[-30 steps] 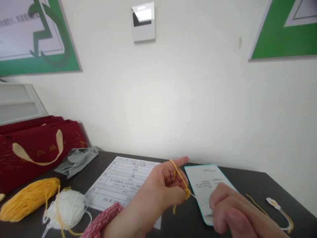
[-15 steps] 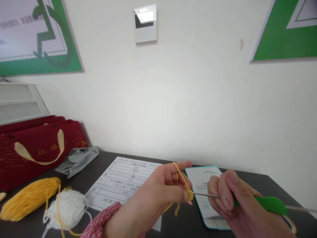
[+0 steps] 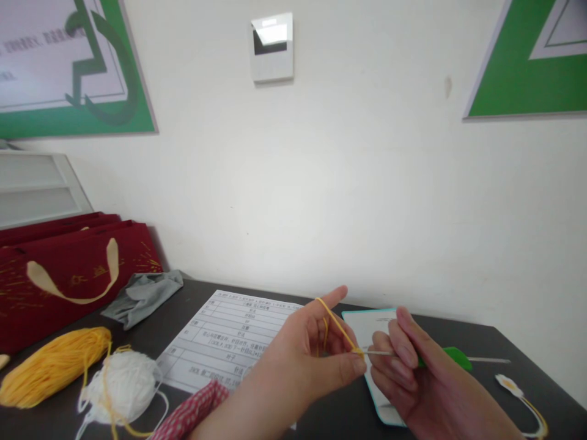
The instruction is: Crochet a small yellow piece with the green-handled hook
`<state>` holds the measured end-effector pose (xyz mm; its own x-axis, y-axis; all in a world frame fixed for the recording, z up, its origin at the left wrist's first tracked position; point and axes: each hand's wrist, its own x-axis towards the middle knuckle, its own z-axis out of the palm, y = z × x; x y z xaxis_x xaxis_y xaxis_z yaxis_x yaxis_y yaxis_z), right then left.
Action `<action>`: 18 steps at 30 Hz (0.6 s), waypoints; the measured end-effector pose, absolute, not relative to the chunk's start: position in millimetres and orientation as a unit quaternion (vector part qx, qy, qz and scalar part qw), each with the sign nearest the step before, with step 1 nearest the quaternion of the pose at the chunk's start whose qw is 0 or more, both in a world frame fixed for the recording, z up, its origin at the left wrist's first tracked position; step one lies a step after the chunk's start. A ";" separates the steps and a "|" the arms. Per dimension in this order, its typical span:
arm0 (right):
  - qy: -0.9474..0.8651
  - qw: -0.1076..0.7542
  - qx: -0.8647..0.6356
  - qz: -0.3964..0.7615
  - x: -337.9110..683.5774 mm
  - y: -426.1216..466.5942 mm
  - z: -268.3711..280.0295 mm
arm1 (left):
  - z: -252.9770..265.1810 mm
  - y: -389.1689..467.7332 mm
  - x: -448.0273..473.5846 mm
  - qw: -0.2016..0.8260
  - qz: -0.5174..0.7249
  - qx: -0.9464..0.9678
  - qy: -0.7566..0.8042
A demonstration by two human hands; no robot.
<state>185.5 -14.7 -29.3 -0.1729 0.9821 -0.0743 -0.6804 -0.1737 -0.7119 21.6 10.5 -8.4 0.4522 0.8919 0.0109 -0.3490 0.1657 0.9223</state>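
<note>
My left hand [image 3: 323, 351] pinches a small bit of yellow crochet work [image 3: 358, 352] between thumb and fingers. A strand of yellow yarn [image 3: 337, 321] runs from it up over the raised index finger. In my right hand [image 3: 408, 366] is a crochet hook [image 3: 456, 357] with a green grip, its metal shaft sticking out at both ends. The hook's left tip meets the yellow stitches; its exact place in the loop is hidden by the left fingertips. Behind the hands lie a printed sheet [image 3: 220, 336] and a teal-edged card [image 3: 378, 391], partly covered.
A yellow yarn skein [image 3: 55, 366] and a white yarn ball [image 3: 121, 388] lie on the dark table [image 3: 486, 342] at the left. Behind them are a grey cloth [image 3: 142, 299] and red gift bags [image 3: 92, 263]. A small white-and-yellow charm [image 3: 509, 385] with a cord rests at the right.
My right hand has turned and moved slightly left, swinging the hook's rear end up and uncovering the charm at the right. My left hand stays nearly in place, still pinching the yellow work.
</note>
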 end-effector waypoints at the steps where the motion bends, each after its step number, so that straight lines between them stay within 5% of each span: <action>1: -0.267 0.578 -0.270 0.722 185.7 -14.6 -29.9 | -9.0 10.2 21.2 0.706 0.440 0.479 0.280; 7: -0.252 0.574 -0.264 0.733 181.4 -14.6 -31.5 | -16.5 12.8 21.4 0.695 0.447 0.485 0.284; 15: -0.461 0.642 -0.335 0.513 184.7 -24.2 -39.2 | -15.4 7.6 24.6 0.680 0.446 0.470 0.343; 18: -0.450 0.632 -0.337 0.534 185.1 -25.1 -37.2 | -14.6 7.1 24.2 0.695 0.440 0.454 0.343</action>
<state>185.1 -25.1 -37.2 0.0256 0.9775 0.2092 -0.3720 0.2036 -0.9056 24.2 7.1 -14.6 0.3778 0.9227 -0.0762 -0.3006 0.2001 0.9325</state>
